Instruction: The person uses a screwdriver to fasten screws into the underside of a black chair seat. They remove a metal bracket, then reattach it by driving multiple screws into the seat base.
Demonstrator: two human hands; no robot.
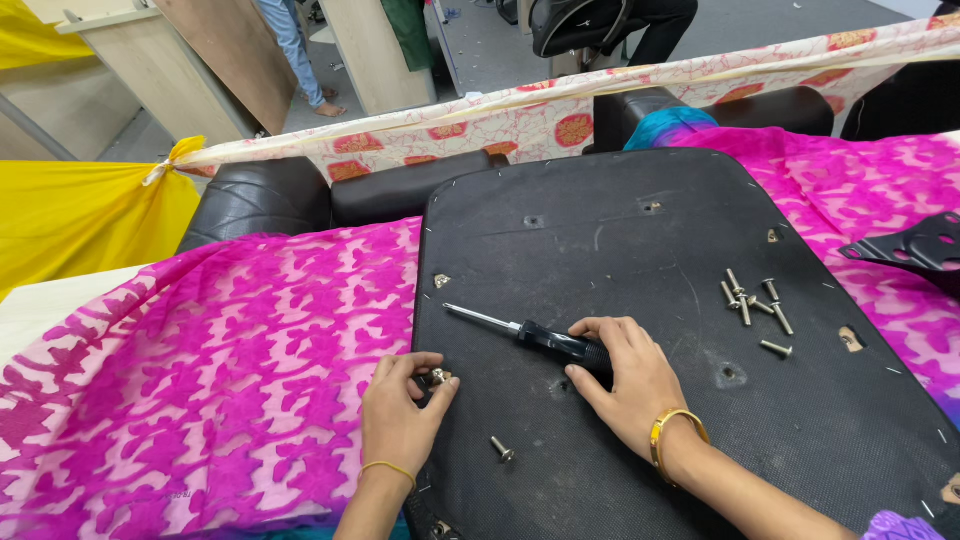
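Screwdriver [545, 341] under right hand [630, 380]; left hand [400, 410] pinching bolt [437, 377]

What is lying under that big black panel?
Pink patterned cloth spreads out from beneath the black panel on both sides. What supports the panel's middle is covered.

Yellow cloth [80, 215]; black metal bracket [915, 245]; floral patterned strip [560, 110]

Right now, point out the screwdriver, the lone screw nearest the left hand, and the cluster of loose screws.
screwdriver [556, 343], head view, on its black handle.
lone screw [501, 449], head view, on its shank.
cluster of loose screws [752, 303], head view, on a middle screw.
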